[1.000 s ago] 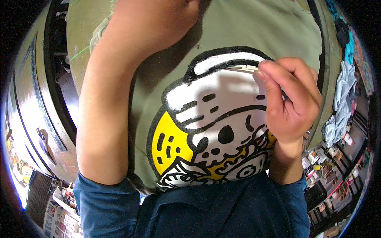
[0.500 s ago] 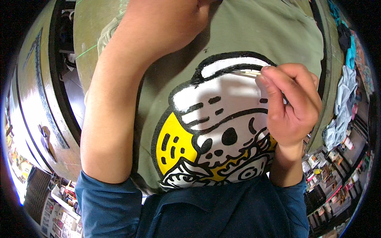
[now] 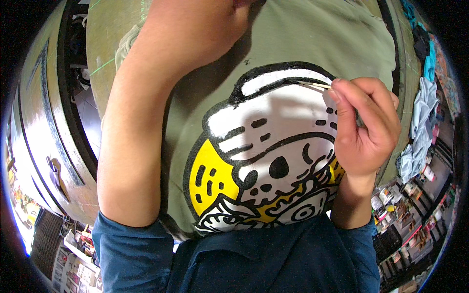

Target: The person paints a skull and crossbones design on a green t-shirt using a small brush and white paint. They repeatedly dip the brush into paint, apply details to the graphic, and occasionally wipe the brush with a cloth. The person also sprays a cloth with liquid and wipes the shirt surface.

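One olive-green cotton shirt (image 3: pixel 312 44) lies stretched flat over a rounded board (image 3: pixel 105 58), its chest filled by a glossy print (image 3: pixel 268 156) of a skull in a cap, done in white, black and yellow. The right hand (image 3: pixel 364 132) is curled at the print's upper right edge, pinching one thin pale stick (image 3: pixel 312 85) whose tip lies on the white cap. The left hand (image 3: pixel 244 5) runs past the picture's top edge, so its grip cannot be told; its bare forearm crosses the shirt's left side.
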Tool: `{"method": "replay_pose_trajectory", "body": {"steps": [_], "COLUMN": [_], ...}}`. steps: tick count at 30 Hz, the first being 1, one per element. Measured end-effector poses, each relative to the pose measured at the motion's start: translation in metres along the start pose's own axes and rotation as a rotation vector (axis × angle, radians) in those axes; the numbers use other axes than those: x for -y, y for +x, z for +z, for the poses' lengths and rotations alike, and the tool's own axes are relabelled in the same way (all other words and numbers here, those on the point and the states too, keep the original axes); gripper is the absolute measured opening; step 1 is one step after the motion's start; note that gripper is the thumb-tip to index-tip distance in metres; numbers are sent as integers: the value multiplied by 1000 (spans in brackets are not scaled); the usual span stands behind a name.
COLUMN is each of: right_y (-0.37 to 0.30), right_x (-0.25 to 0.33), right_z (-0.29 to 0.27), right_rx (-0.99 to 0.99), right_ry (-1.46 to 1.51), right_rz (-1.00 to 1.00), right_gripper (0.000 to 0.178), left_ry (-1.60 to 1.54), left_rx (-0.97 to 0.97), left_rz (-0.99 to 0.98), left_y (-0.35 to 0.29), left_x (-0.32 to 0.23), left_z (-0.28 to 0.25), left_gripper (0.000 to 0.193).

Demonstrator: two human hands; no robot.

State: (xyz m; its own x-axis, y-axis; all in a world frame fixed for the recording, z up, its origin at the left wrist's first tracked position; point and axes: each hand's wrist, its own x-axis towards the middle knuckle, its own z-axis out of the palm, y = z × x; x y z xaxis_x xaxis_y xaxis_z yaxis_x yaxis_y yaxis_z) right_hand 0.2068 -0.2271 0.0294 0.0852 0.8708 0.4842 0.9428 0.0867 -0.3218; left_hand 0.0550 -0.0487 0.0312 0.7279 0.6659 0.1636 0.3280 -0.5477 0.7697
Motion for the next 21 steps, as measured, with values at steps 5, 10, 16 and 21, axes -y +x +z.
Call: {"method": "replay_pose_trajectory", "body": {"steps": [5,10,16,21], "right_y": [0,0,-1,0], "right_x": [0,0,-1,0], "right_z": [-2,0,-2,0], "right_rx": [15,7,24,9], "right_ry": [-5,5,-6,29], "right_rz": [3,-4,-13,-9], "right_gripper": [18,18,20,21], "left_ry": [-18,-4,1,21], "left_rx": [11,23,27,26], "left_rz": [-21,-22,-22,-2], "left_y": [1,2,1,1], "left_x": [-2,-2,-2,-1], "left_z": [-1,-1,-1,-1], "left_gripper": [10,10,9,9]}}
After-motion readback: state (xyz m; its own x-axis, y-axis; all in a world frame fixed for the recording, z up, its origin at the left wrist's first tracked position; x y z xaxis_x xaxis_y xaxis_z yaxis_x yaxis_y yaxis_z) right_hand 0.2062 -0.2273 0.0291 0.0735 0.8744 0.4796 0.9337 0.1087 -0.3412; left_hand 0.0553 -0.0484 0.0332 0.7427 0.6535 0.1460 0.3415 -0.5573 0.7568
